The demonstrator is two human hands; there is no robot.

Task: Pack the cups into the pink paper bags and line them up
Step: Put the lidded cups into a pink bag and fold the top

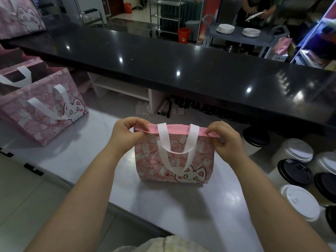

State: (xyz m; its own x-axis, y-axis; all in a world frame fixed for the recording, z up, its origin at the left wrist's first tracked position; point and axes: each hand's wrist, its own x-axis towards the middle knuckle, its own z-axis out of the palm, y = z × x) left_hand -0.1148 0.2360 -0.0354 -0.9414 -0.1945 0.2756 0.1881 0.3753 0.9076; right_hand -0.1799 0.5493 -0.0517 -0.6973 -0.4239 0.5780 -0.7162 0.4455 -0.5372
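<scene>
A pink paper bag (203,160) with a white cat print and white ribbon handles stands upright on the pale counter (101,157) in front of me. My left hand (127,132) pinches the left end of its folded top rim. My right hand (221,138) pinches the right end of the same rim. The bag's mouth is pressed flat, so its inside is hidden. Several lidded cups stand at the right: one with a black lid (256,136), one with a white lid (295,150), and more below.
Two more pink cat bags (41,113) stand open at the left, and another (20,17) sits on the black raised bar (181,57) at the far left. Beyond the bar a person handles plates at a cart (236,31).
</scene>
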